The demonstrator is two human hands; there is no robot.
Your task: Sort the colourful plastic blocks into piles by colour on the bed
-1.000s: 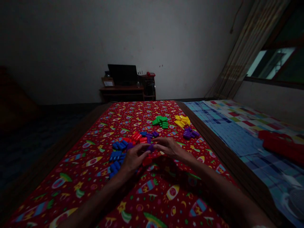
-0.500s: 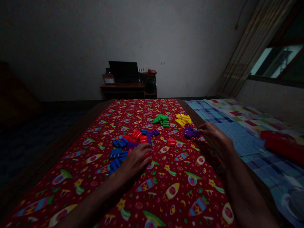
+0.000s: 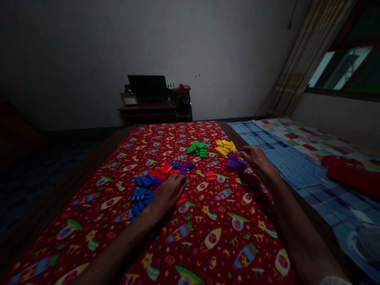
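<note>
My left hand [image 3: 170, 190] lies over a mixed pile of blue pieces [image 3: 139, 194], red pieces [image 3: 166, 168] and purple pieces [image 3: 182, 168], its fingers bent down at the pile's right edge; what they hold, if anything, is hidden. My right hand [image 3: 255, 156] hovers just right of a small purple heap [image 3: 236, 164], fingers curled together, and nothing can be made out in them. Behind that heap sits a yellow heap [image 3: 225, 147], with a green heap [image 3: 198, 149] to its left. One red piece group [image 3: 210, 176] lies apart between the hands.
A red patterned cloth [image 3: 190, 233] covers the long surface. To the right is a bed with a blue checked sheet [image 3: 279, 158], a red cloth item [image 3: 353, 174] and a fan [image 3: 368, 241]. A desk [image 3: 148, 107] with a black monitor [image 3: 148, 88] stands by the wall.
My right hand has lifted slightly off the purple heap, where a purple piece now rests at the right side. My left hand has moved up at the pile, uncovering red pieces. The view has shifted slightly.
</note>
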